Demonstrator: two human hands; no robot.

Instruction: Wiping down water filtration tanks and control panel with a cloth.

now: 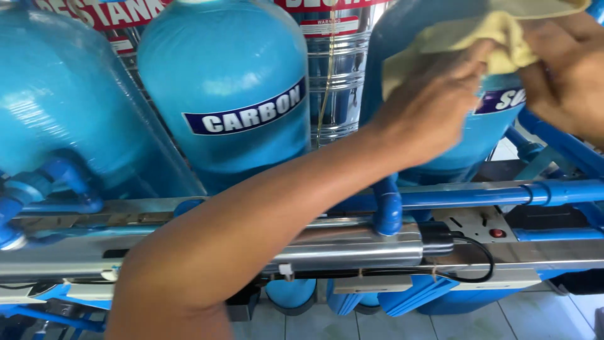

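Blue filter tanks fill the background, standing in a row on a metal frame, with a ribbed steel tank (336,69) showing between two of them at twelve o'clock. My left arm comes up from six o'clock, forearm slanting toward two o'clock, and my left hand (431,104) lies palm-down with the fingers curled over the lower edge of a yellow cloth (478,34), pressing it against the right-hand blue tank (484,135). My right hand (560,69) comes in from three o'clock, bent at the wrist, its fingers closed on the cloth's upper right corner. Both hands are on the same cloth, close beside each other but not touching, each gripping or pinning its own part of the fabric; the cloth is draped across the shoulder of that tank at about one o'clock. At eleven o'clock from my left hand stands the middle blue tank (226,88) with a dark label band, and a third blue tank (63,107) leans at ten o'clock. Below my forearm, blue pipes (497,194) run across at four o'clock, and a shiny steel tube (352,245) with a black cable lies under them at five o'clock.
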